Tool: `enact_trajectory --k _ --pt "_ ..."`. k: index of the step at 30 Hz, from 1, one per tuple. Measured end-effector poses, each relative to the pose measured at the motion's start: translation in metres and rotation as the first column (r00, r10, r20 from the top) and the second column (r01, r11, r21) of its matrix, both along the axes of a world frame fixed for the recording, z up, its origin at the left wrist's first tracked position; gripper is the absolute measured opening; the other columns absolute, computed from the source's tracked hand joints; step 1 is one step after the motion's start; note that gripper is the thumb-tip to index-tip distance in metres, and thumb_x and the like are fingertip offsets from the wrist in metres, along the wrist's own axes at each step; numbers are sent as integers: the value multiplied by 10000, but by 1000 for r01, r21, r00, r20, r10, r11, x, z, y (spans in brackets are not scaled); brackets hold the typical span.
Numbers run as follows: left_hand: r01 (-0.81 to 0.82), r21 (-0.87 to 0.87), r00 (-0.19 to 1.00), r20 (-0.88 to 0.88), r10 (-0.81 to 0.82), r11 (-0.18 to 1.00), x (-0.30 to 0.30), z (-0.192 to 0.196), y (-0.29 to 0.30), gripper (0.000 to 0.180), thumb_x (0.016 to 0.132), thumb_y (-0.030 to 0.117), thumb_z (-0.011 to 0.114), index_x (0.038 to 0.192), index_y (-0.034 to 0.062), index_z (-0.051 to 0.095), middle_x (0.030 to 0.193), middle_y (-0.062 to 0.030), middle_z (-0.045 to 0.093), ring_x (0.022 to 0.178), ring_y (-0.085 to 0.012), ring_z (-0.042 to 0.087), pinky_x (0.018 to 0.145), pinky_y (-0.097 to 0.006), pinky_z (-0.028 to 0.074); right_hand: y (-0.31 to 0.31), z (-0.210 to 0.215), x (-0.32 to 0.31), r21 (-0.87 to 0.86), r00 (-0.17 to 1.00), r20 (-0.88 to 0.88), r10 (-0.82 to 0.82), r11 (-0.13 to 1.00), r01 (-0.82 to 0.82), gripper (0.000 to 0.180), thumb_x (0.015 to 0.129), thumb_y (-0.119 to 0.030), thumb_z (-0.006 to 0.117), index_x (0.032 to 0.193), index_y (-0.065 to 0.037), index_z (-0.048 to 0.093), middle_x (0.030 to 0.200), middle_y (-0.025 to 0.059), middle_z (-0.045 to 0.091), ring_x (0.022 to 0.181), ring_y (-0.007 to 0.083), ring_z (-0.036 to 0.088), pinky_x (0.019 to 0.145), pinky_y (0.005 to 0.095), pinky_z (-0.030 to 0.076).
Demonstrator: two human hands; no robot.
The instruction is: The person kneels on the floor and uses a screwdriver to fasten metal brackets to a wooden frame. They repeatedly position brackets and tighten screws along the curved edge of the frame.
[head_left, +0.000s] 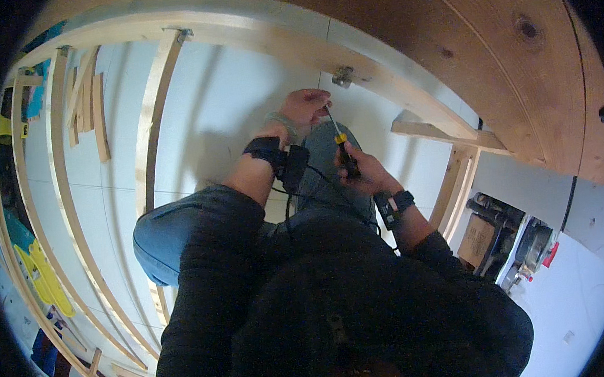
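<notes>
Gripping a yellow-and-black-handled screwdriver [341,148], the right hand [363,174] aims its shaft toward a small metal bracket [342,77] on the pale wooden frame beam [265,42]. Just below that bracket, the left hand [304,105] curls its fingers around the screwdriver's tip.

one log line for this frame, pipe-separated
right hand: grips screwdriver | left hand: at screwdriver tip, near metal bracket | bracket on wooden rail | person kneeling

The screwdriver [341,144] tip is too small to make out where it meets the left hand [304,105], and that hand's fingertips are hidden behind its own knuckles. The black grip is mostly covered by the right hand [362,172]. The metal bracket [342,77] on the wooden beam [251,39] is blurred. The power tools [512,234] at lower right are partly hidden behind the timber frame [457,179].
</notes>
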State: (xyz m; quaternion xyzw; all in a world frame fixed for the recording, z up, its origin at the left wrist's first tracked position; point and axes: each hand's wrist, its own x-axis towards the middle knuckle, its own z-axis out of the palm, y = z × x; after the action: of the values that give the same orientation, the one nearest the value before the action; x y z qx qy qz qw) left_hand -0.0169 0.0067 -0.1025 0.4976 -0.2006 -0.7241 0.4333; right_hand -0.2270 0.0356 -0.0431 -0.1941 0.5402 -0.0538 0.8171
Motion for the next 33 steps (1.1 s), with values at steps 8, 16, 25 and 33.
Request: enact_trajectory --k 8,16,25,33 --pt "392 174 733 534 -421 903 52 -49 39 320 834 370 614 890 64 689 730 -46 666 618 -124 612 561 -266 489 -15 -5 9 -371 455 -794 403 271 -888 399 825 -446 582 903 -56 607 811 130 616 756 272 595 693 378 478" --pt "568 383 329 705 -628 728 68 -105 83 437 765 507 604 1010 153 677 914 -102 663 874 -228 623 823 -355 475 -30 8 -3 -334 404 -845 350 244 -910 400 791 -439 613 930 -64 611 850 143 625 811 317 598 714 383 469" --pt "227 -312 851 523 -33 922 16 -69 25 430 816 367 587 1121 64 595 1057 -156 623 962 -261 601 853 -345 464 -37 27 -32 -756 865 -476 160 429 -495 200 844 -155 631 969 -37 529 754 2 543 700 87 497 659 232 430" --pt "-120 -341 946 244 211 932 -17 11 -21 299 817 311 622 921 33 653 825 -86 674 763 -185 633 734 -289 490 -35 29 -28 -831 942 -334 -44 484 -272 140 875 -161 583 917 -59 497 696 -22 490 630 59 480 564 215 411"
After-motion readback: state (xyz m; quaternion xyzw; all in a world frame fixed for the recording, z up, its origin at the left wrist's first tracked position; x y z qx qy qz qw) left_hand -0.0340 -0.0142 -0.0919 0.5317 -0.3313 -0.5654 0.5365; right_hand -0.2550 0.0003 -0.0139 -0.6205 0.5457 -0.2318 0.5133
